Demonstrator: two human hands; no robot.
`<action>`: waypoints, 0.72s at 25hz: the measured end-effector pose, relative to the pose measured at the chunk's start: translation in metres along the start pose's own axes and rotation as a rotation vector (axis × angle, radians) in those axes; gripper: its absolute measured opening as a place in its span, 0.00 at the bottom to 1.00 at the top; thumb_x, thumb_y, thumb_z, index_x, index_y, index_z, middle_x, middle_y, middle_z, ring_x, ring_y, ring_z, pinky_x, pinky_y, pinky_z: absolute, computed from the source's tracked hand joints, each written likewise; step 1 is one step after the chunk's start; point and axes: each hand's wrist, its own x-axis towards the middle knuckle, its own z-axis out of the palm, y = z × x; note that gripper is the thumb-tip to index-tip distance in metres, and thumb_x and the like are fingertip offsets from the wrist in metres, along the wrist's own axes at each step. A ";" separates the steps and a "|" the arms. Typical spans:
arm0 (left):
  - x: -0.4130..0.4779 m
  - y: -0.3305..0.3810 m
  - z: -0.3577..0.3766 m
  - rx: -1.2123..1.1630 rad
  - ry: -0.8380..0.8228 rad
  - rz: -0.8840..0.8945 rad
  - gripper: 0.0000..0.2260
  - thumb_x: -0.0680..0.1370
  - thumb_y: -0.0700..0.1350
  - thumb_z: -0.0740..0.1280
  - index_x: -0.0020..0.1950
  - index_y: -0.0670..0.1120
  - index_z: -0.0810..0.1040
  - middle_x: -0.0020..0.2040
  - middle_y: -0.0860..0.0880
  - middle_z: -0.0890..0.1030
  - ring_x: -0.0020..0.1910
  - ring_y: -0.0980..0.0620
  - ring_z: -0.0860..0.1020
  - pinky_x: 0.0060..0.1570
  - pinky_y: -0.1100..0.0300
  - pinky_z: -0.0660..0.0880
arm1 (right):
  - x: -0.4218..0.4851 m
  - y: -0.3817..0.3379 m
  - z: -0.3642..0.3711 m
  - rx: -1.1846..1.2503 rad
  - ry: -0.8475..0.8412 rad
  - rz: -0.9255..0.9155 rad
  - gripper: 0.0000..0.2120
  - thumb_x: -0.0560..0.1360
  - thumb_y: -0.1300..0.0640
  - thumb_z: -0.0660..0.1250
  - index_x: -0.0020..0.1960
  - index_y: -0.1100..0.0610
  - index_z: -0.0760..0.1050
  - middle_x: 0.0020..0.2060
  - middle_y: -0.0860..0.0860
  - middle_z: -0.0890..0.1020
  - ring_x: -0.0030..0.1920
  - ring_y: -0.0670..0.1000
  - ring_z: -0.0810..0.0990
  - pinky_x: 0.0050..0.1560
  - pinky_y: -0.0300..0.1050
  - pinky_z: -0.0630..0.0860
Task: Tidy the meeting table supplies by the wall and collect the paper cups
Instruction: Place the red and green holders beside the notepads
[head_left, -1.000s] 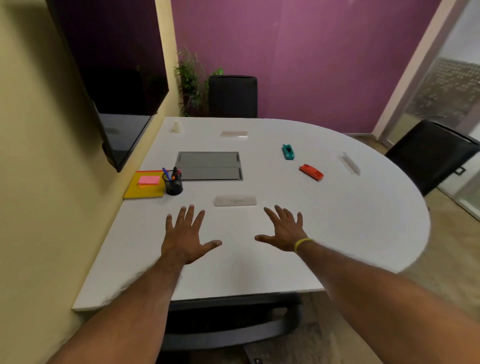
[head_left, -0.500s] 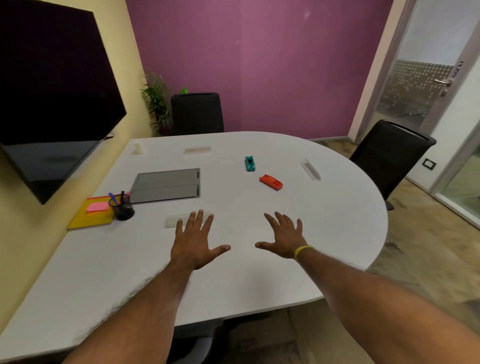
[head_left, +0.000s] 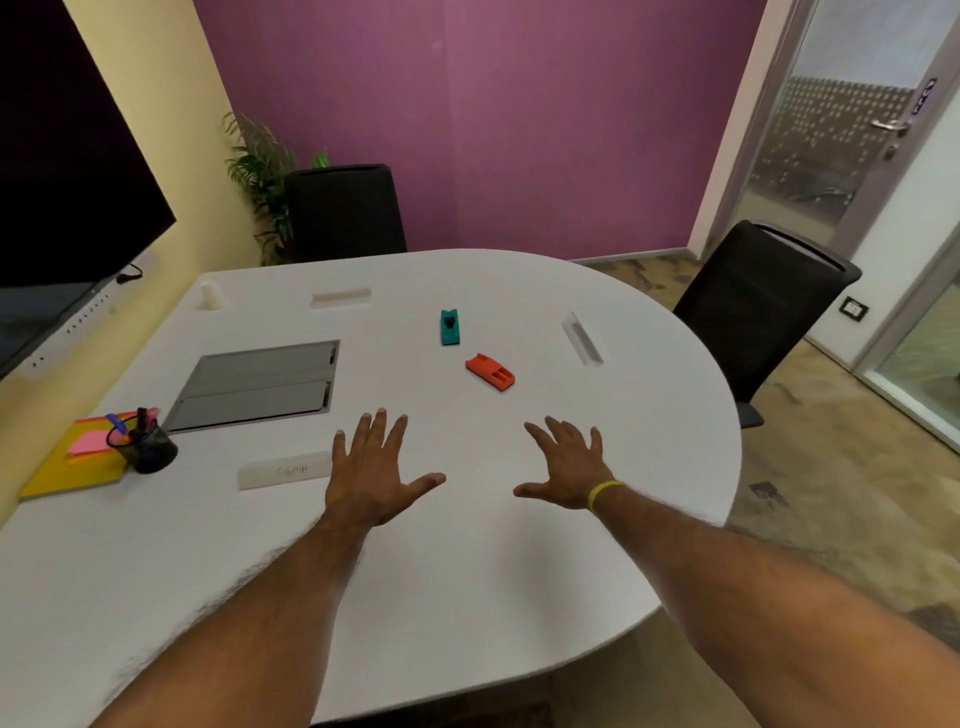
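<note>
Both hands hover palm down over the white table (head_left: 597, 519). My left hand (head_left: 371, 478) and my right hand (head_left: 566, 470) are open with fingers spread and hold nothing. By the yellow wall at the left sit a yellow pad (head_left: 67, 475) topped with pink sticky notes (head_left: 88, 441) and a black pen cup (head_left: 148, 449) holding pens. A small white cup-like object (head_left: 209, 296) stands at the far left corner. A teal stapler-like item (head_left: 450, 327) and an orange one (head_left: 490, 372) lie beyond my hands.
White name plates lie near my left hand (head_left: 283, 474), at the far side (head_left: 341, 298) and at the right (head_left: 583, 339). A grey cable hatch (head_left: 254, 384) is set into the table. Black chairs stand behind (head_left: 345, 213) and right (head_left: 758, 306); a dark screen (head_left: 62, 171) hangs left.
The view has swung to the right, away from the yellow wall, so the room's right side and door show more. Both hands stay open and spread over the table.
</note>
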 end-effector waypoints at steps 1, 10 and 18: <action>0.017 0.002 0.004 0.002 -0.006 -0.009 0.47 0.68 0.78 0.46 0.79 0.53 0.43 0.80 0.47 0.44 0.79 0.47 0.41 0.75 0.41 0.41 | 0.013 0.009 0.002 0.000 -0.012 0.001 0.50 0.69 0.28 0.64 0.79 0.46 0.42 0.80 0.53 0.46 0.79 0.57 0.45 0.74 0.67 0.38; 0.185 0.024 0.055 -0.056 -0.072 -0.024 0.48 0.66 0.79 0.45 0.79 0.53 0.43 0.80 0.46 0.44 0.79 0.46 0.42 0.75 0.40 0.42 | 0.158 0.074 0.003 -0.016 -0.106 0.007 0.49 0.69 0.29 0.65 0.79 0.46 0.43 0.80 0.53 0.46 0.79 0.56 0.45 0.75 0.65 0.38; 0.275 0.023 0.090 -0.053 -0.145 -0.101 0.48 0.66 0.78 0.45 0.79 0.52 0.42 0.80 0.47 0.43 0.79 0.47 0.41 0.75 0.41 0.42 | 0.297 0.099 0.013 0.019 -0.140 -0.030 0.47 0.70 0.34 0.68 0.79 0.50 0.48 0.79 0.55 0.51 0.79 0.56 0.49 0.76 0.60 0.44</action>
